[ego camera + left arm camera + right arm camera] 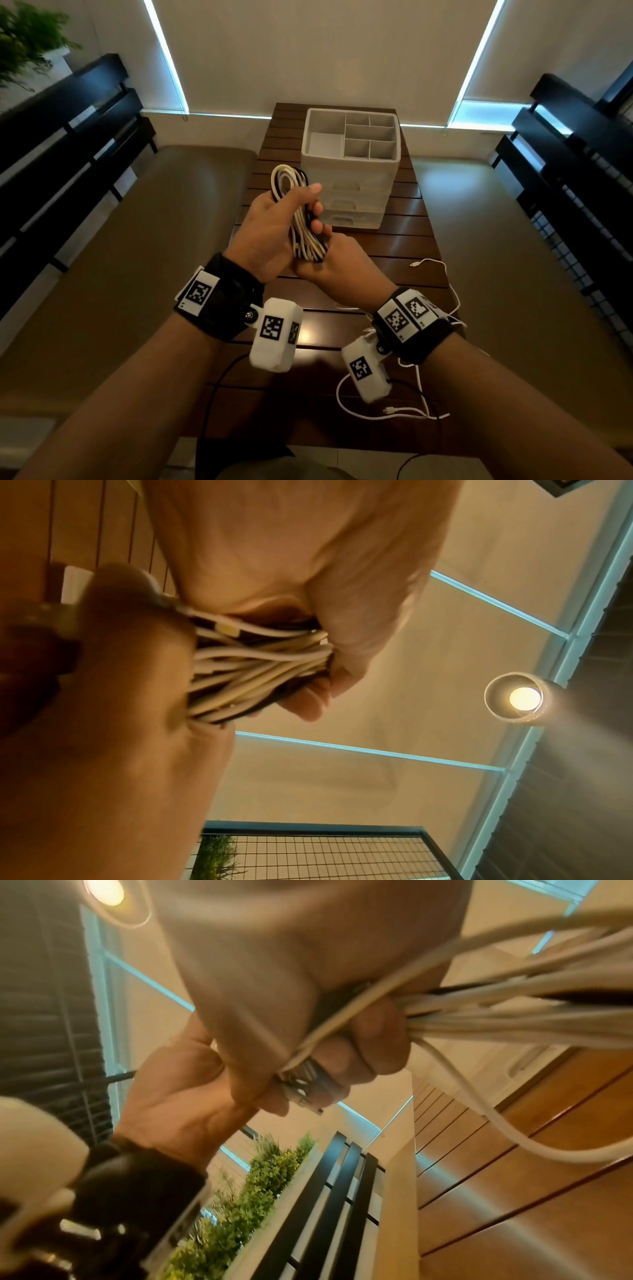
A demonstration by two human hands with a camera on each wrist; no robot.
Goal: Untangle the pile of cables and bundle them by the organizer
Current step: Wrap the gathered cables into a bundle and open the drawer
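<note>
A dark slatted wooden surface [404, 240] runs from near to far down the middle of the scene. At its far end stands a white organizer [349, 192] with open compartments on top and drawers below. Just in front of it, held above the surface, is a bundle of white and black cables [303, 219], looped long. The left hand [274, 233] grips the bundle's upper part, fingers curled round it; the right hand [339, 263] closes round its lower end from beneath. A loose white cable [394, 416] trails on the near right of the surface.
</note>
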